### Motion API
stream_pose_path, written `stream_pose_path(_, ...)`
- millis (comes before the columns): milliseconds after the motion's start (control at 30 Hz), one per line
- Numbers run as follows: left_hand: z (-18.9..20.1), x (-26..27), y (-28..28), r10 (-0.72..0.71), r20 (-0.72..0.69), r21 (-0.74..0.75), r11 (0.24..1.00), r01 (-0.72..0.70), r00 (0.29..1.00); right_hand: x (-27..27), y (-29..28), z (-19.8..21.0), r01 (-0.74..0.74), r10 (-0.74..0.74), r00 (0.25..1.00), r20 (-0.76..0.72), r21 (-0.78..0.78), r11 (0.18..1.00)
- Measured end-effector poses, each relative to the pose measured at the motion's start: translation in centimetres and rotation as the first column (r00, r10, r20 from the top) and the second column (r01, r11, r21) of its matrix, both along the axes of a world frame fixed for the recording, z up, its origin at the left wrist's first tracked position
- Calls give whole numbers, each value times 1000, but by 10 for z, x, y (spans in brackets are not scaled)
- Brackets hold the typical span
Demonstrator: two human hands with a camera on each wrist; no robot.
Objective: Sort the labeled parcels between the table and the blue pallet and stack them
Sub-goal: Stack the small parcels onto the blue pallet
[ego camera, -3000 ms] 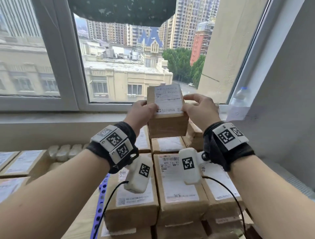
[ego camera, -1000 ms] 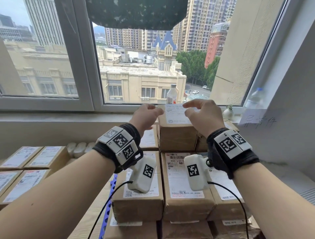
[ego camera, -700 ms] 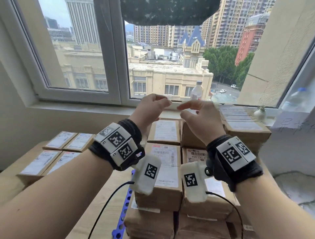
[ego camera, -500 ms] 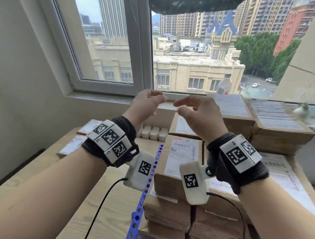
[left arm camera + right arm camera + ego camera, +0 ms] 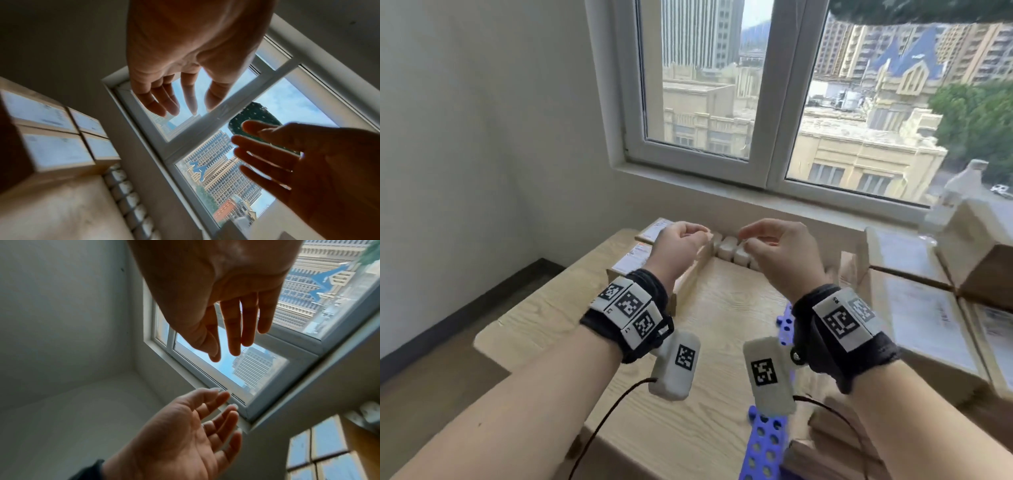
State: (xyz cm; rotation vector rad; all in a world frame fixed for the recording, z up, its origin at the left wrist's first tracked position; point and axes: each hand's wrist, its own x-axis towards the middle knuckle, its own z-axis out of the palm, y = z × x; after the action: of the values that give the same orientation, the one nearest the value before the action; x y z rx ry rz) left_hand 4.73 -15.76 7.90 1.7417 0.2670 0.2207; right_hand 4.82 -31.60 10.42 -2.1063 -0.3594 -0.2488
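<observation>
Both hands hang in the air over the pale wooden table (image 5: 709, 318), a short gap between them, and hold nothing. My left hand (image 5: 688, 236) has loosely curled fingers; the left wrist view shows it (image 5: 174, 100) relaxed and empty. My right hand (image 5: 756, 240) is just as slack and also empty (image 5: 230, 344). Labeled brown parcels (image 5: 635, 260) lie flat on the table's far left, beyond the left hand. A tall stack of labeled parcels (image 5: 917, 315) stands on the blue pallet (image 5: 767, 445) at the right.
A row of white blocks (image 5: 729, 248) lies at the table's far edge under the window sill (image 5: 756, 192). A plastic bottle (image 5: 962, 181) stands at the right of the sill. The wall closes the left side, with dark floor below it.
Three seconds ago both hands held a labeled parcel up; they set it on the right stack and let go. Hands and view have since swung left over the table.
</observation>
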Motion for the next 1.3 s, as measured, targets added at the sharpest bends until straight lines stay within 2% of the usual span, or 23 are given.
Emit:
stream_pose_path(233, -35, -15, 115, 32, -61, 19, 999, -31, 998, 2, 105, -50, 13, -16, 993, -120, -28, 1000)
stream_pose_path(467, -66, -11, 186, 74, -130, -14, 997, -77, 989, 18, 159, -79, 66, -60, 970, -233, 16, 998)
stream_pose_path(700, -81, 25, 221, 100, -164, -14, 995, -104, 981, 59, 184, -103, 99, -89, 958, -271, 24, 995)
stream_pose_path(833, -85, 58, 238, 124, -196, 38, 992, -119, 973, 98, 199, -118, 103, -83, 951, -299, 53, 993)
stream_pose_path(1067, -108, 128, 256, 101, -296, 113, 991, -70, 950, 158, 217, -160, 172, -123, 889, -440, 74, 982)
stream_pose_path(1300, -145, 178, 268, 56, -404, 97, 995, -18, 913, 192, 220, -189, 276, -207, 813, -544, 48, 960)
